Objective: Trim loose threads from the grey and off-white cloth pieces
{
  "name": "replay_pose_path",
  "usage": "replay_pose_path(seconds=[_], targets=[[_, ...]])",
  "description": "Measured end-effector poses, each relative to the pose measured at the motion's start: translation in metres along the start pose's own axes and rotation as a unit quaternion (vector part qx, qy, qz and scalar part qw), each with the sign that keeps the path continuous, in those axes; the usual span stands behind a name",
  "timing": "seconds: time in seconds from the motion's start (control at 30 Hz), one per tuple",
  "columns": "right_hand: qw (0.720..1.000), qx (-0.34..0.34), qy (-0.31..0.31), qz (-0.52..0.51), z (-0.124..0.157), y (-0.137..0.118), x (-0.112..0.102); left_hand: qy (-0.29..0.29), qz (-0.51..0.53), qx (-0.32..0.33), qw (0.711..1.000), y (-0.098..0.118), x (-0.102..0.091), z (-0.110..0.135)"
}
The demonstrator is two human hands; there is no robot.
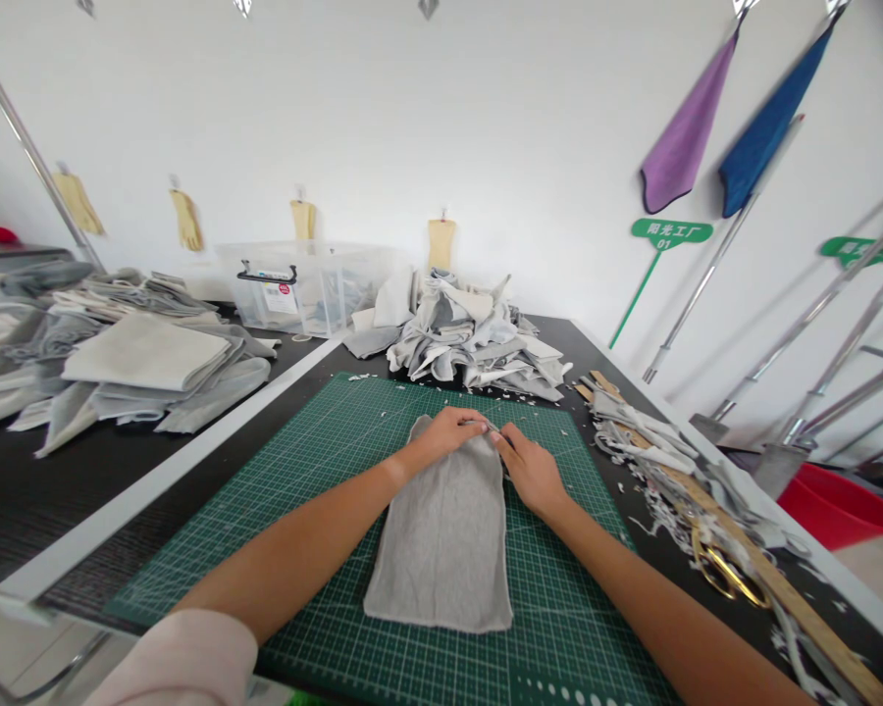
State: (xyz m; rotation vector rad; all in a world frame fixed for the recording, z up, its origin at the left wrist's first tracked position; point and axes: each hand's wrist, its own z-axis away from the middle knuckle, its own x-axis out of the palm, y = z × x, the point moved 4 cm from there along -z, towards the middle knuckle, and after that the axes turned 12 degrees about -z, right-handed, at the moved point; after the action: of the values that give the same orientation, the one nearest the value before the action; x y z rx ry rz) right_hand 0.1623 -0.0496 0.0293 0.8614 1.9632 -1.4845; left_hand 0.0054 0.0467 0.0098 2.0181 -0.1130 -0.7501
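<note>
A grey piece of cloth (441, 534) lies flat on the green cutting mat (316, 471) in front of me. My left hand (448, 433) rests on its far edge, fingers curled and pinching the cloth's top. My right hand (531, 471) sits just to the right of it, its fingertips also pinching the same far edge. The two hands almost touch at the top of the cloth.
A heap of grey and white cloth pieces (471, 338) lies beyond the mat. Folded cloth stacks (139, 358) sit at left, a clear plastic bin (301, 286) behind. Scraps, a wooden ruler (780, 588) and gold scissors (717, 569) lie at right, a red tub (839, 505) past the table edge.
</note>
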Motion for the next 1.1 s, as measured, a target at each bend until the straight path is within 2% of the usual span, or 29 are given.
replay_pose_path(seconds=[0.23,0.53,0.67,0.93,1.1], targets=[[0.999,-0.01,0.022,-0.043,0.001,-0.001,0.0,-0.005,-0.006,0.004,1.0,0.004,0.0,0.001],[0.99,0.038,0.043,-0.125,0.0,-0.001,-0.006,0.008,-0.015,0.013,1.0,0.007,0.0,0.0],[0.989,0.047,0.035,-0.136,-0.003,0.004,-0.004,0.005,-0.022,0.022,1.0,0.008,0.0,0.001],[0.99,0.001,-0.006,-0.144,-0.012,0.005,-0.002,0.005,-0.023,0.036,0.999,0.015,0.0,0.003],[0.981,0.026,0.041,-0.19,-0.014,0.014,-0.005,-0.004,-0.048,0.041,0.998,0.017,0.002,0.006]])
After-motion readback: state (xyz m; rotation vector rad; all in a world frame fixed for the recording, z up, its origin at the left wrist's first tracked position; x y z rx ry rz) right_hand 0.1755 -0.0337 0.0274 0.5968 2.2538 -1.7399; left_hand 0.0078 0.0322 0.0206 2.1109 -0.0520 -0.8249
